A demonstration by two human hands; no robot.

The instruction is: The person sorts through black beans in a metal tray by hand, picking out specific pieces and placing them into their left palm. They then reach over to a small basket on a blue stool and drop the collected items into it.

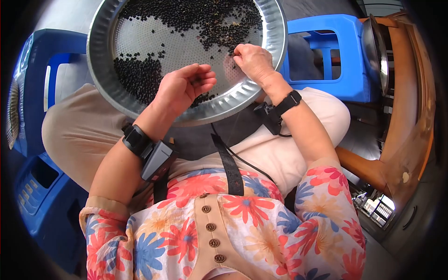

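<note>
A large round metal pan with a perforated bottom holds many small black berries or beans, heaped at the far side and the left. Over the pan's near left part is my left hand, palm turned up and fingers curled around a few dark pieces. My right hand hovers over the near right part, its fingers pinched together near the edge of the far heap. What the right fingertips hold, if anything, is too small to make out.
Blue plastic stools stand at the right and left of the pan. Another blue plastic item is at the lower left. A metal lid or bowl and a brown wooden frame are at the far right.
</note>
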